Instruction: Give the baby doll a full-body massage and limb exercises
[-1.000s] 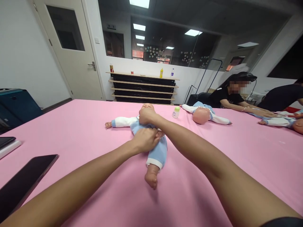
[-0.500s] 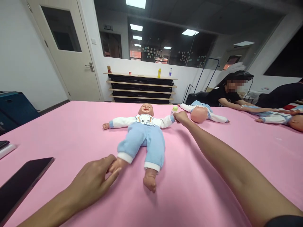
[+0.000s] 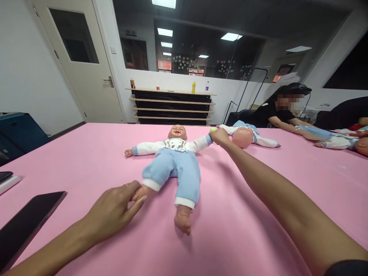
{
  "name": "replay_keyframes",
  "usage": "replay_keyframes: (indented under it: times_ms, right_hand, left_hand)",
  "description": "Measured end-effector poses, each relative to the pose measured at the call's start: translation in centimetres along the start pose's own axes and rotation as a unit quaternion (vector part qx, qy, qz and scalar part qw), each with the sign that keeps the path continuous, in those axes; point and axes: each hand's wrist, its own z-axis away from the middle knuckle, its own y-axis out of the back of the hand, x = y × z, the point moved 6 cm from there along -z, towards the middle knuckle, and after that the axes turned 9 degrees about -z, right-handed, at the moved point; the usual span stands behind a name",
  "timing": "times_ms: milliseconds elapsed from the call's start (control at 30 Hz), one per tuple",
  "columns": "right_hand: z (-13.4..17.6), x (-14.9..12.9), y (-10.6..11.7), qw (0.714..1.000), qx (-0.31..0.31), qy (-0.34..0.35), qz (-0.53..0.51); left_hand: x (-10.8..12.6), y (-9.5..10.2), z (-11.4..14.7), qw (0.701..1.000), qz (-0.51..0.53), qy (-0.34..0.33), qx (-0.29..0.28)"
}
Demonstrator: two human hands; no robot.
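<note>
A baby doll [image 3: 178, 161] in a white and light-blue outfit with an elephant face on the chest lies on its back on the pink table [image 3: 244, 230]. Its head points away from me and its arms are spread. My left hand [image 3: 119, 207] is closed round the doll's foot at the left. Stretched far forward, my right hand [image 3: 219, 137] grips the doll's hand at the right, which is hidden by my fingers. Just behind that hand shows the green top of a small bottle [image 3: 213, 129]; the rest of it is covered.
A second doll [image 3: 243, 136] lies beyond my right hand. A co-worker [image 3: 278, 111] at the right leans over another doll [image 3: 342, 141]. A dark phone [image 3: 31, 222] lies at the left, near a white object [image 3: 10, 183]. Shelves [image 3: 172, 105] stand behind the table.
My right hand has lifted the doll's hand and forearm slightly, and now covers most of the small bottle. My left hand keeps its hold on the foot.
</note>
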Motion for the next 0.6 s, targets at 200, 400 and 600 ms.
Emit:
replay_keyframes:
  times_ms: [200,400,600]
  right_hand:
    - [4.0,-14.8,-4.3,0.951,-0.089,0.235,0.182]
    - [9.4,-19.0,-12.4,0.869,-0.142,0.343,0.328]
    - [5.4,-15.8,-8.3,0.912,-0.132,0.283,0.265]
  left_hand:
    - [6.7,3.2,-8.0,0.994,0.032,-0.083,0.061]
    - [10.3,0.6,-13.7,0.991,0.051,-0.101,0.075]
    - [7.5,2.3,-9.5,0.995,0.057,-0.049,0.069]
